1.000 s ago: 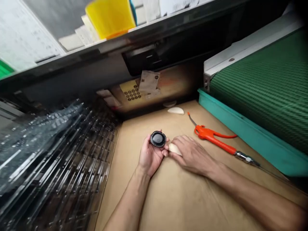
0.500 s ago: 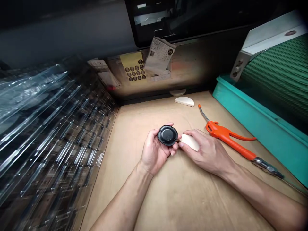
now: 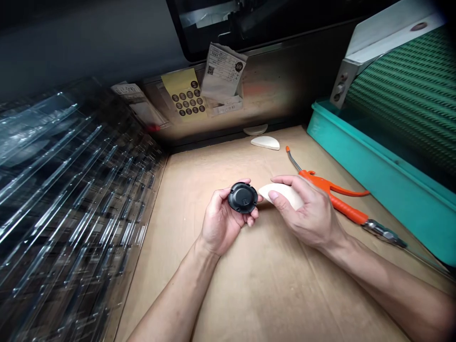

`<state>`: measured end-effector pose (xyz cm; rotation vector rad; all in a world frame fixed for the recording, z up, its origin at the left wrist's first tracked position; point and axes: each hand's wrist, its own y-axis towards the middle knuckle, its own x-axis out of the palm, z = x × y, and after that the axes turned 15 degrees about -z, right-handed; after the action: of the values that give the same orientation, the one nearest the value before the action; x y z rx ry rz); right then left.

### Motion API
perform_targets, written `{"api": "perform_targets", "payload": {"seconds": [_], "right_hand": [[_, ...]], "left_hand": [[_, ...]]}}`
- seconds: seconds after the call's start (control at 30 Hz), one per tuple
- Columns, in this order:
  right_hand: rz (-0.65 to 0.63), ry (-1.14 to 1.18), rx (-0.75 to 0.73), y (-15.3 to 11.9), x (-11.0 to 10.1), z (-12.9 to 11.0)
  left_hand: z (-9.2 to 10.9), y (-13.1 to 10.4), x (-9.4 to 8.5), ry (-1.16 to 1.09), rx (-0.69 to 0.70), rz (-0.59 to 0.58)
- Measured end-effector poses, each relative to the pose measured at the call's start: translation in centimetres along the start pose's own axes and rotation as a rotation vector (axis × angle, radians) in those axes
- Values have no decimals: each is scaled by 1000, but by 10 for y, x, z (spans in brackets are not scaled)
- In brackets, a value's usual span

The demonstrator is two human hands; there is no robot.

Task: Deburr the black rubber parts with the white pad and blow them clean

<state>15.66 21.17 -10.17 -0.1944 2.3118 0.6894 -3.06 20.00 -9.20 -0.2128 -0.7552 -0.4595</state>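
Note:
My left hand [image 3: 223, 221] is closed around a round black plastic part [image 3: 242, 197], whose face with small notches at the rim is turned up to me. Between the thumb and fingers of my right hand [image 3: 311, 211] is a pale, cream-coloured half-moon pad [image 3: 285, 194]. The pad's tip is close to the right edge of the black part; whether the two touch I cannot tell. Both hands are over the brown cardboard surface [image 3: 228, 294].
An orange air blow gun [image 3: 349, 209] lies to the right, beside a teal bin [image 3: 377, 185] near a green ribbed belt [image 3: 409, 95]. Another cream half-moon pad [image 3: 265, 142] lies at the back. Clear plastic trays [image 3: 71, 209] are stacked on the left. Labels [image 3: 223, 71] hang on the back panel.
The right hand has shifted its hold, and more of the cream pad shows, raised toward the black part. The left hand keeps its grip. The whole view has shifted slightly.

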Motion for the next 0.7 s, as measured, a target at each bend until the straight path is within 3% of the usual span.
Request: {"api": "perform_targets", "payload": {"seconds": [0.2,0.47,0.7], "right_hand": [[21,77,-63,-4,2,-11],[76,75,-96,-5,-2,-13],[126,21,-267,-3,-8,-20]], "left_hand": [[-2,-1,1,41,-23,-20],[-5,-5,6,68,-96,-136],[-6,-5,4,69,-66,-123]]}}
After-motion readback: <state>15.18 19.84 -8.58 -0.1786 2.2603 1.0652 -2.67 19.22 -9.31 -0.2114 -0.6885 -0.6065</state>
